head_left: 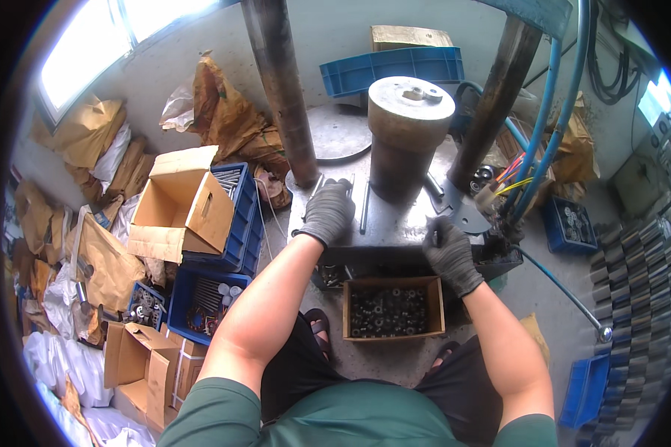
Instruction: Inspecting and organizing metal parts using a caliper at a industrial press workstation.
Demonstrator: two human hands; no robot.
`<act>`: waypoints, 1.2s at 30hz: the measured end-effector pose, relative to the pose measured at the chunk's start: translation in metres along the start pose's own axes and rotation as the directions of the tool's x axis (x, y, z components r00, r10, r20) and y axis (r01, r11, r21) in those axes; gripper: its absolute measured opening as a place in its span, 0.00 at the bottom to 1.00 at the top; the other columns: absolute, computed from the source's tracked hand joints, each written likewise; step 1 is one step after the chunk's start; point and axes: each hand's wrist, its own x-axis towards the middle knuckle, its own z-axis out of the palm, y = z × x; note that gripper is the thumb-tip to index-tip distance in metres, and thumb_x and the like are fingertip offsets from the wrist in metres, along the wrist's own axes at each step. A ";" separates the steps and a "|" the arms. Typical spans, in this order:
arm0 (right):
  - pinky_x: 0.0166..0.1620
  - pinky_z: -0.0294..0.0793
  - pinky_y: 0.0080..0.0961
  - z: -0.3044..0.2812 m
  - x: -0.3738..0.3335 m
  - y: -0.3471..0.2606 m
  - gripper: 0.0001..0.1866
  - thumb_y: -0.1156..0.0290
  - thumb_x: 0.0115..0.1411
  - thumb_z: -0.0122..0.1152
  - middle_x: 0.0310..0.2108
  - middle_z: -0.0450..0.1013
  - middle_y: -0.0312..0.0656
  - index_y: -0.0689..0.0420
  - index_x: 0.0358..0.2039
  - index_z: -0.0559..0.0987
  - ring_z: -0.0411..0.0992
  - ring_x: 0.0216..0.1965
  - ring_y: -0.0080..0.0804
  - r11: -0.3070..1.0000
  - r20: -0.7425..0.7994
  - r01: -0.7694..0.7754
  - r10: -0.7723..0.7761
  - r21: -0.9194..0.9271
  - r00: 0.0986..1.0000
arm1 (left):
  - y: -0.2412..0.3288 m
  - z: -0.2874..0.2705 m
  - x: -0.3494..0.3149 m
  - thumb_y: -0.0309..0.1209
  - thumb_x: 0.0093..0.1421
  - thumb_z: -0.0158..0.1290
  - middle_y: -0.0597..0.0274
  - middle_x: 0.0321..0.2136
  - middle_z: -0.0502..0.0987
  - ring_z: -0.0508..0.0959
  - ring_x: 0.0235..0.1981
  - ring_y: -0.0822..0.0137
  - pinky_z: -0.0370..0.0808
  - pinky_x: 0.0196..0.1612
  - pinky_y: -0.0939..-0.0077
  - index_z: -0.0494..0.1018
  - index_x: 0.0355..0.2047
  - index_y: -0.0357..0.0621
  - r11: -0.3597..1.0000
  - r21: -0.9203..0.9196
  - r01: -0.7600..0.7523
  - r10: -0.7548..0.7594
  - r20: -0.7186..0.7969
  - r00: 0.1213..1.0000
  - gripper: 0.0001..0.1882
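My left hand (328, 214), in a dark grey glove, rests on the left part of the metal press table (395, 232) with its fingers bent together. Thin metal rods (365, 207) lie on the tabletop close to its fingers; whatever lies under the fingers is hidden. My right hand (452, 258), gloved alike, is closed at the table's front right edge, and its contents cannot be made out. Between and beyond the hands stands the thick press cylinder (402, 167), with a small ring-shaped part (423, 94) on its pale top. A flat metal piece (466, 218) lies near my right hand.
Two steel columns (282, 97) flank the cylinder. Below the table's front edge is a box of small dark metal parts (348, 319). Opened cartons (173, 205) and blue crates (247, 223) crowd the left. Blue hoses (548, 127) and stacked metal parts (634, 313) line the right.
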 end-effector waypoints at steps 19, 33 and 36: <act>0.42 0.75 0.22 -0.043 -0.018 -0.029 0.14 0.84 0.53 0.66 0.31 0.74 0.32 0.56 0.38 0.77 0.72 0.35 0.20 0.653 0.059 -0.164 0.180 0.740 0.982 | 0.065 -0.014 -0.035 0.29 0.55 0.58 0.61 0.29 0.76 0.77 0.26 0.71 0.75 0.30 0.78 0.73 0.47 0.38 0.132 -0.820 0.557 0.031 0.565 0.824 0.19; 0.43 0.77 0.23 -0.029 -0.028 -0.038 0.15 0.83 0.56 0.64 0.33 0.74 0.33 0.57 0.43 0.75 0.72 0.36 0.20 0.754 0.079 -0.171 0.156 0.634 0.985 | 0.097 0.011 -0.080 0.38 0.66 0.59 0.67 0.29 0.77 0.76 0.28 0.76 0.74 0.34 0.81 0.76 0.43 0.41 0.216 -0.828 0.517 0.315 0.561 0.766 0.13; 0.45 0.77 0.24 -0.034 -0.028 -0.040 0.20 0.81 0.56 0.64 0.39 0.73 0.37 0.58 0.49 0.75 0.72 0.39 0.21 0.625 0.164 -0.250 0.193 0.739 0.967 | 0.094 0.009 -0.078 0.36 0.65 0.58 0.66 0.28 0.77 0.75 0.26 0.75 0.74 0.31 0.80 0.75 0.41 0.41 0.212 -0.831 0.515 0.277 0.556 0.784 0.12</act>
